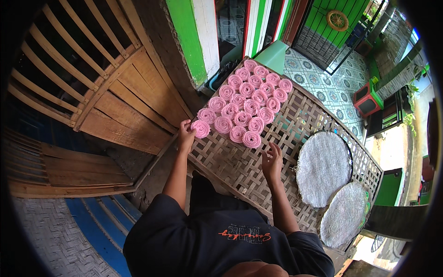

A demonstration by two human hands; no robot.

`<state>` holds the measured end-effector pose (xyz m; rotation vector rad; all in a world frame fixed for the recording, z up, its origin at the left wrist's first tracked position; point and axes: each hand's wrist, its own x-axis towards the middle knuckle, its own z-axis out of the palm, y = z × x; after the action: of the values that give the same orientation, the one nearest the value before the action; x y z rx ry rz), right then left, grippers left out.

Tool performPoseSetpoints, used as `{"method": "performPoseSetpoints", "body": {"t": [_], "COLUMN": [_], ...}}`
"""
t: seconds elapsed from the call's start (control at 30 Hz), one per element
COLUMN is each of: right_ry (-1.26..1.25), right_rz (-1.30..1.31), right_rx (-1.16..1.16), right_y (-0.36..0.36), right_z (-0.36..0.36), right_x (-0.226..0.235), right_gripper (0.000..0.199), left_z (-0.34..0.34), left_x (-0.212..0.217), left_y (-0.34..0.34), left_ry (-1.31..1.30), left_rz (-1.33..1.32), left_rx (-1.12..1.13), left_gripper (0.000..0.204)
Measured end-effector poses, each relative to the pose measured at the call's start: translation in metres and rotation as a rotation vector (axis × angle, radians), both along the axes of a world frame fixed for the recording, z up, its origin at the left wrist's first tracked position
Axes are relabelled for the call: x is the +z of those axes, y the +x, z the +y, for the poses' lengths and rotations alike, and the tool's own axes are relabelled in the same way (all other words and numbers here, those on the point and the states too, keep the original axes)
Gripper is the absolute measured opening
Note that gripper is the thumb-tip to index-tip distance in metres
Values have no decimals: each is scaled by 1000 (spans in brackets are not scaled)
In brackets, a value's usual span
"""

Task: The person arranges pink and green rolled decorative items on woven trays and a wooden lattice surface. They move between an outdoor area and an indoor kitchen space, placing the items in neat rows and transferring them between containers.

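Several pink coiled rosettes [229, 110] with ruffled edges lie in close rows on a woven bamboo rack [221, 159]. My left hand [186, 136] is at the rack's near left edge, thumb and fingers closed on the rim of the pink rosette [201, 129] at the row's left end. That rosette lies beside its neighbours. Over the bare weave, my right hand [272, 160] hovers with nothing in it, its fingers apart and curled a little. The nearest thing to it is the front rosette [251, 139], a short way off to its left.
Two round, pale, rough-textured discs [324, 169] lie at the rack's right end, one partly over the other. A wooden slatted bench [134, 101] stands close on the left. Behind the rack are a green plastic piece [273, 56] and a patterned tile floor [318, 78].
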<state>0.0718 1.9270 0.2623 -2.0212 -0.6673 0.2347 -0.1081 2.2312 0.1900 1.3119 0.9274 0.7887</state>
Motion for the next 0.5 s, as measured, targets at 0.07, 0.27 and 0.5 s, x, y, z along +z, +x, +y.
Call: {"method": "performPoseSetpoints", "body": {"t": [0.07, 0.27, 0.5], "right_ry": [41, -46, 774], "right_rz": [41, -1, 1015], "right_rx": [-2, -125, -894], "right_y": [1, -2, -32], "right_z": [-24, -123, -290], "right_x": [0, 17, -17], "right_gripper": [40, 31, 30], "left_z": [3, -29, -155], "left_x": [-14, 33, 32], "left_y": [4, 16, 124], "left_ry": [257, 863, 338], "left_rz": [234, 613, 169], "left_rx": [-30, -13, -602], "left_gripper": [48, 49, 43]}}
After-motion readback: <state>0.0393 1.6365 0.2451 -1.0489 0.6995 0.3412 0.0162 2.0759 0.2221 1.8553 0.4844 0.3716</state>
